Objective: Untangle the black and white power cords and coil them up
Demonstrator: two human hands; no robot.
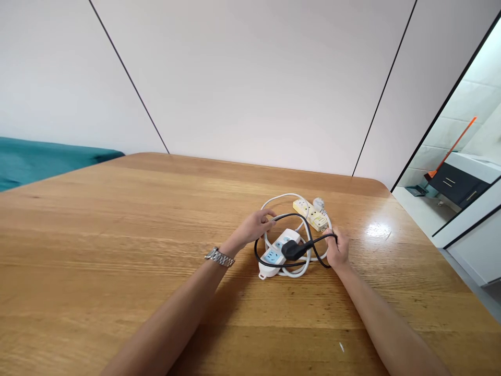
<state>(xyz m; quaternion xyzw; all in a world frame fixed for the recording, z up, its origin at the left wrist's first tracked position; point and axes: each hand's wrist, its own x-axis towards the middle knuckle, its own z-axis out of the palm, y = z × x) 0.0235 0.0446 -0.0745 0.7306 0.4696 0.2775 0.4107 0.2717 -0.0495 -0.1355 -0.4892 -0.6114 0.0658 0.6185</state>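
A white power strip (274,255) with blue sockets lies on the wooden table (117,250), a black plug (293,249) pushed into it. A black cable (274,219) and a white cable (279,198) loop around it. Behind it lies a yellowish power strip (310,214) with a white plug (319,202) near its far end. My left hand (256,225), a metal watch (219,257) on its wrist, rests curled on the looped cables at the left. My right hand (337,249) is closed around the black cable at the right of the pile.
A teal cushion or sofa (47,159) sits past the table's left edge. The table's right edge runs beside a glass panel, behind which a dark cabinet (456,183) and an orange-handled tool (454,146) show. White wall panels stand behind.
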